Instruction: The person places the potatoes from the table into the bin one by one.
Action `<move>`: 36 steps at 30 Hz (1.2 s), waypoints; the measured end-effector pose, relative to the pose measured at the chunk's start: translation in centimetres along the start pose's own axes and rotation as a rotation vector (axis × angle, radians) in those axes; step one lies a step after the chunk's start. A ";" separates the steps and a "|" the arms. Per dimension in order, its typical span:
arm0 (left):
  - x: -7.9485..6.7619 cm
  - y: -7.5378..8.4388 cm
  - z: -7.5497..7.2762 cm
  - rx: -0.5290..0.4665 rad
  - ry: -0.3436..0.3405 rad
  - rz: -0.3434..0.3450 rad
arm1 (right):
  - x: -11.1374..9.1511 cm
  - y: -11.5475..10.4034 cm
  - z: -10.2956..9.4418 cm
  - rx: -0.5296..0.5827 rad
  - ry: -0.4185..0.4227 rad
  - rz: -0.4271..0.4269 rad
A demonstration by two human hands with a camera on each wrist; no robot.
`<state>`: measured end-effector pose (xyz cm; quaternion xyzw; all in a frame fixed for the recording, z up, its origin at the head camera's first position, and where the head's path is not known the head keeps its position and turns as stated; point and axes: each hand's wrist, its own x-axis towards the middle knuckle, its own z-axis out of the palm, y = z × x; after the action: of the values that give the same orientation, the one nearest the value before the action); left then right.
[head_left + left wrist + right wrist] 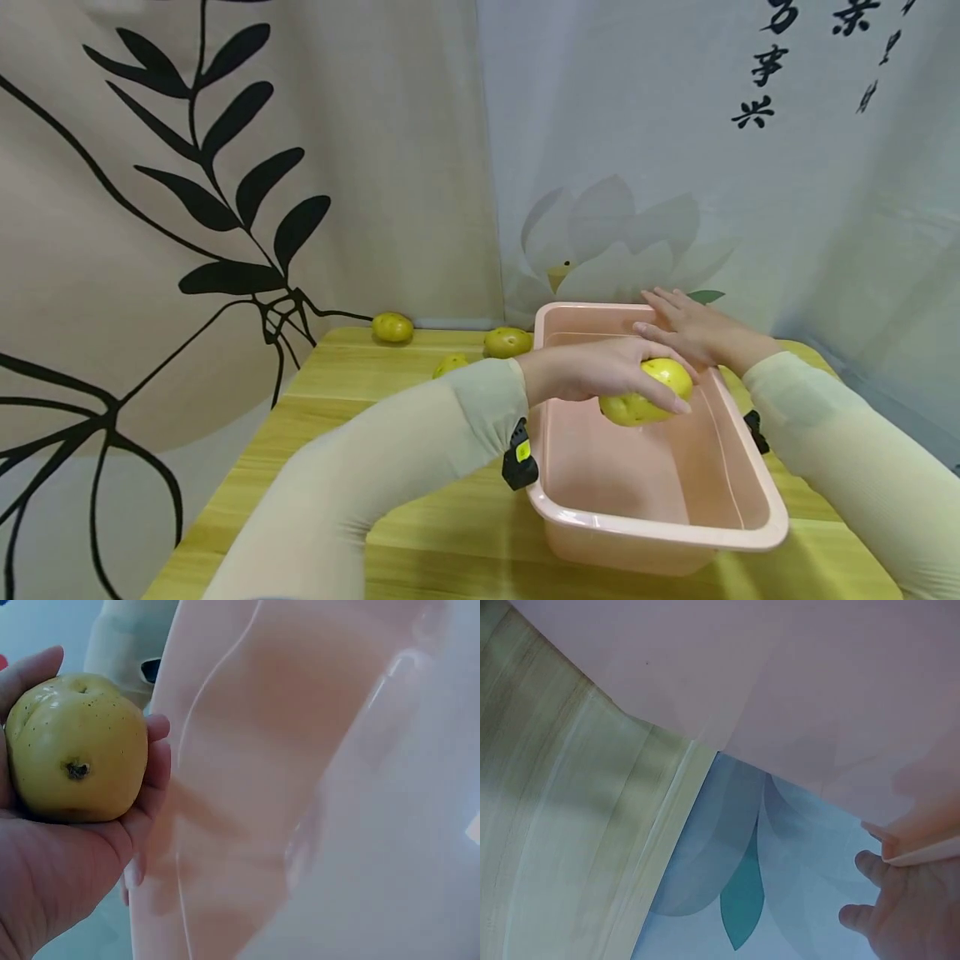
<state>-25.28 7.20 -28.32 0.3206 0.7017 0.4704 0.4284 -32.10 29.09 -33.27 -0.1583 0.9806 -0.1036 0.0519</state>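
My left hand point(600, 369) holds a yellow pear point(633, 408) over the pink plastic basin point(765, 533), with fingers and thumb curled around it. In the left wrist view, the pear point(75, 750) shows small specks and a dark calyx spot, cupped between the thumb and fingers. My right hand point(697, 329) lies at the basin's far right corner, fingers extended over the rim. In the right wrist view, two fingertips point(859, 916) of that hand reach past the basin's edge. The bottom of the basin shows bare pink plastic.
Left of the basin, near the back of the wooden table point(420, 517), lie several more yellow fruits, one by the back edge point(392, 327) and another beside the basin point(507, 342). A printed curtain point(405, 167) hangs right behind the table.
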 end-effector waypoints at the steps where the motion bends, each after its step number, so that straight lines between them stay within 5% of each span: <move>1: 0.2 0.0 0.1 0.000 -0.013 -0.004 | 0.0 0.1 0.0 -0.004 0.004 -0.003; 11: 2.2 0.1 0.6 0.142 -0.135 -0.128 | 0.1 0.4 0.0 -0.024 0.008 -0.001; 19: 3.6 -0.9 0.5 0.060 -0.231 -0.248 | 0.1 -0.2 -0.1 -0.015 -0.001 0.004; 28: 5.1 -2.9 0.5 -0.040 -0.326 -0.287 | 0.2 -0.4 0.3 -0.009 0.007 0.002; 36: 5.7 -3.6 0.6 -0.008 -0.359 -0.333 | 0.2 0.0 0.4 -0.017 0.028 -0.002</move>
<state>-27.32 11.02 -33.49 0.2773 0.6555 0.3318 0.6192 -32.26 28.96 -33.72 -0.1580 0.9819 -0.0975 0.0368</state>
